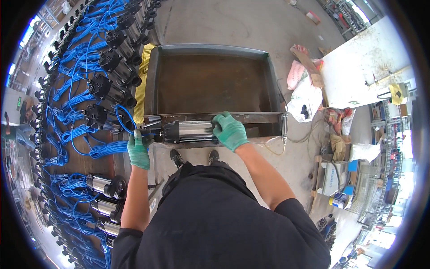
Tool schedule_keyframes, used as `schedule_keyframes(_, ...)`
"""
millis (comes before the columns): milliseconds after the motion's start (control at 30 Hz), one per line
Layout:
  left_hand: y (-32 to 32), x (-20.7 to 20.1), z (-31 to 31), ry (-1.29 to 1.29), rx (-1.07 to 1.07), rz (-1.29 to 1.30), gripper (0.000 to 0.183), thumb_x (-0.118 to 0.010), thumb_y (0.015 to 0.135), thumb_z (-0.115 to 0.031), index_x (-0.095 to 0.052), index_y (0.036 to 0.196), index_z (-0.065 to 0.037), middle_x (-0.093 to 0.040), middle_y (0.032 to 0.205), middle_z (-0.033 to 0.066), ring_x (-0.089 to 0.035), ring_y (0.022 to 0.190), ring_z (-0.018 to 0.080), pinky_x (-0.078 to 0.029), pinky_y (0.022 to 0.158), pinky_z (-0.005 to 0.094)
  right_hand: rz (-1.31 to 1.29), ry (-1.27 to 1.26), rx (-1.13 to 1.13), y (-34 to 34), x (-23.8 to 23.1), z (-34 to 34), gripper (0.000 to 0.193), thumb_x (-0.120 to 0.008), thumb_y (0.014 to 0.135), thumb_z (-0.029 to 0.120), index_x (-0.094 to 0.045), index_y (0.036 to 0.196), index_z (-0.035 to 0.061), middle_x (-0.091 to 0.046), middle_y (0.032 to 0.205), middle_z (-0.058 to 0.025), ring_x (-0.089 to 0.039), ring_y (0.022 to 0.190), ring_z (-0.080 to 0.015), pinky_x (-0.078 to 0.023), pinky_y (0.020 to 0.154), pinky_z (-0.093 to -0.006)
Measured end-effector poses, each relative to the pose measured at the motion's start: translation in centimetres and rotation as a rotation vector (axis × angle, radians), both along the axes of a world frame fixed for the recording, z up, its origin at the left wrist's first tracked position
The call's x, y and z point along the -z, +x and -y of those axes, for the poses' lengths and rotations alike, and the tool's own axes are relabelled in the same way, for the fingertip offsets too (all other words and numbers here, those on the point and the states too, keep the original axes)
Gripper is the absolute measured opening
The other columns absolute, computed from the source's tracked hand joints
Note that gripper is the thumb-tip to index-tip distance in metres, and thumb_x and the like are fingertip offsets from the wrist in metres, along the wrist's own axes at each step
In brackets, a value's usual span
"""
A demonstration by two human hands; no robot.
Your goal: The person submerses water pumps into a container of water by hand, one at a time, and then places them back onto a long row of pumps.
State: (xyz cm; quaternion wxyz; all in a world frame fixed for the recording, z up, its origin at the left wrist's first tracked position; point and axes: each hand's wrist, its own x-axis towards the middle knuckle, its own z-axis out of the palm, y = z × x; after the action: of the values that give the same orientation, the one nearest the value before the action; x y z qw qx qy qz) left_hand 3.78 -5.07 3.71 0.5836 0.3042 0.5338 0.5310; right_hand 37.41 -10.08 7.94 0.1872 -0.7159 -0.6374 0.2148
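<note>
**Steel pump (195, 130) on its side, attended at both ends**

Largest item: a rectangular metal tank (210, 46), brown inside; whether it contains liquid cannot be told. To its left, similar pumps (118, 65) are set in a long row beside bundled blue leads (83, 114), an arrangement that presumably keeps each unit with its wiring and within reach.

A narrow metal channel (264, 117) runs along the tank's near side, directly before the person. The steel pump lies at its left part, length running left to right. This position appears chosen to support the body and leave both ends accessible.

The right hand (230, 131), in a green glove, has its fingers closed around the pump's black right end, in my judgement to steady it. The left hand (138, 148), gloved alike, is just beside the left end, near a loop of blue cable (117, 111). Its fingers are drawn nearly together; whether they grip anything cannot be told.

Smallest item: a slim fitting (285, 140) at the channel's right end.
</note>
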Motion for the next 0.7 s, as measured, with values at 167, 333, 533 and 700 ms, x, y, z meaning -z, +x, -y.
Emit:
schedule_keyframes(167,0.5,-5.9,0.8,0.132,0.107,0.189,0.037,-0.053,0.105,-0.040,-0.062,0.109,-0.004,-0.071,0.093,0.0095,-0.070,0.079,0.0214,-0.057,0.072,0.0369,-0.040,0.162,0.103,4.7,2.6,2.4,0.024,-0.064,0.084,0.010,-0.066,0.108,0.0093,-0.063,0.109,-0.0162,-0.065,0.096,-0.0391,-0.054,0.083,-0.0458)
schedule_keyframes(333,7.6,-9.9,1.3,-0.131,0.388,0.294,0.042,-0.055,0.104,-0.039,-0.062,0.124,-0.003,-0.072,0.091,0.0114,-0.069,0.079,0.0208,-0.056,0.072,0.0337,0.101,0.080,0.268,9.3,9.1,4.6,0.032,-0.063,0.087,0.009,-0.063,0.118,0.0102,-0.061,0.122,-0.0195,-0.064,0.099,-0.0426,-0.053,0.088,-0.0479)
schedule_keyframes(533,14.1,-9.0,0.1,-0.165,0.459,0.499,0.043,-0.060,0.102,-0.040,-0.063,0.122,-0.002,-0.071,0.090,0.0092,-0.068,0.081,0.0205,-0.057,0.075,0.0353,-0.236,-0.004,0.462,11.8,17.6,5.2,0.037,-0.068,0.084,0.011,-0.059,0.120,0.0080,-0.068,0.107,-0.0177,-0.066,0.099,-0.0404,-0.053,0.085,-0.0427)
schedule_keyframes(700,10.7,-7.3,0.6,-0.207,0.234,0.416,0.036,-0.059,0.103,-0.038,-0.066,0.113,-0.003,-0.070,0.085,0.0094,-0.068,0.073,0.0205,-0.057,0.068,0.0344,-0.223,-0.164,0.248,16.0,16.7,4.6,0.037,-0.061,0.088,0.004,-0.059,0.124,0.0074,-0.071,0.103,-0.0104,-0.069,0.086,-0.0262,-0.056,0.075,-0.0368)
